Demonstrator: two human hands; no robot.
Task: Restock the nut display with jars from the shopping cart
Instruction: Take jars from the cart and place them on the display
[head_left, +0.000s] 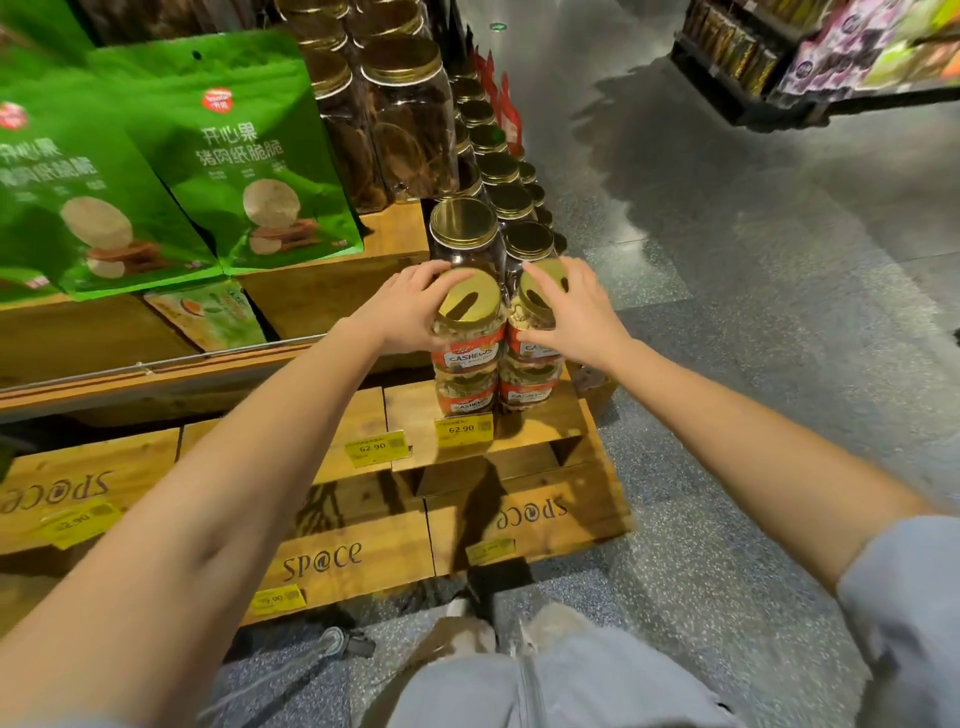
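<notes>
Centrally, the left hand (410, 306) is gripping the clear plastic, gold-lidded left cashew jar (467, 306), its fingers (423, 273) curling round the lid's far rim. The right hand (576, 317) is holding the matching right cashew jar (522, 314), its fingers (576, 275) lying spread over the gold lid while the thumb is pressing the red label. Both jars are standing upright, touching side by side, each resting on a lower red-labelled cashew jar (465, 392) atop a light wooden display crate (540, 423). A yellow price tag (462, 428) is hanging on the crate's front edge. Taller gold-lidded jars (462, 228) are standing just behind, and green snack pouches (249, 156) are leaning on the shelf to the left.
</notes>
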